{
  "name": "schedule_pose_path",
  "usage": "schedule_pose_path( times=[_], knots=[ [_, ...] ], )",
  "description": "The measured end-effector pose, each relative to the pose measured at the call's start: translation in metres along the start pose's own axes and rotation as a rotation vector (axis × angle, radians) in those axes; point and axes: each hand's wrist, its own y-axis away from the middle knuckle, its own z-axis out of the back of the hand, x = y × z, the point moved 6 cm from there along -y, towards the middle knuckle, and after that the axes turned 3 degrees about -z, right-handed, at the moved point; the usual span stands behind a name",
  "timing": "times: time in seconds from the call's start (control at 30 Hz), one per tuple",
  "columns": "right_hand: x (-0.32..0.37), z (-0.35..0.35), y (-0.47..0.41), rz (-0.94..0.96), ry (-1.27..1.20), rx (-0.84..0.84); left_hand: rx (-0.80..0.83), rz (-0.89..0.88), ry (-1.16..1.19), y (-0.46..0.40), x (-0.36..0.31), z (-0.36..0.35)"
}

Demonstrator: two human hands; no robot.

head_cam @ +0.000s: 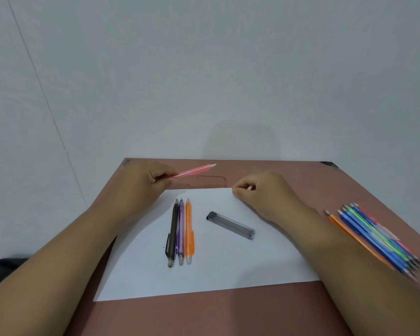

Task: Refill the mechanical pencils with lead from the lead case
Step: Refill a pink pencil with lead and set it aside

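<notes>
Pencils are arranged in three places on the reddish-brown table (204, 316). The left hand (141, 183), in the centre-left of the frame, grips a pink mechanical pencil (194, 171) with curled fingers; the translucent pink barrel angles up and to the right, its white end pointing toward the wall (204, 69). Three mechanical pencils lie side by side, touching, on the white paper sheet (228, 263) in the lower centre: a brown pencil (172, 231) with a black clip, a purple pencil (180, 234), and an orange pencil (189, 231). Their pointed tips face the far edge of the table.

The lead case (230, 225) lies on the sheet to the right of these three, apart from them. It is a slim, transparent grey rectangular case with a black cap at its upper-left end, set diagonally.

The right hand (260, 192) rests at the far right corner of the sheet with fingers curled and fingertips drawn together. Whether it pinches anything cannot be determined; a small pale spot shows among the fingers, too small to identify.

A pile of coloured mechanical pencils (374, 236) lies at the right edge of the table, in orange, blue, green and pink. This pile is blurred and individual pencils cannot be counted. The right forearm covers the sheet's right edge. A dark object (5, 261) at the lower left is cut off by the left forearm.
</notes>
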Motion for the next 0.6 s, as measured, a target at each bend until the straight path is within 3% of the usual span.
schedule_pose_path(
  times=[0.6],
  knots=[
    [-0.012, 0.001, -0.003, -0.091, 0.024, 0.007, 0.072, 0.008, 0.104, -0.001, 0.004, -0.008]
  ],
)
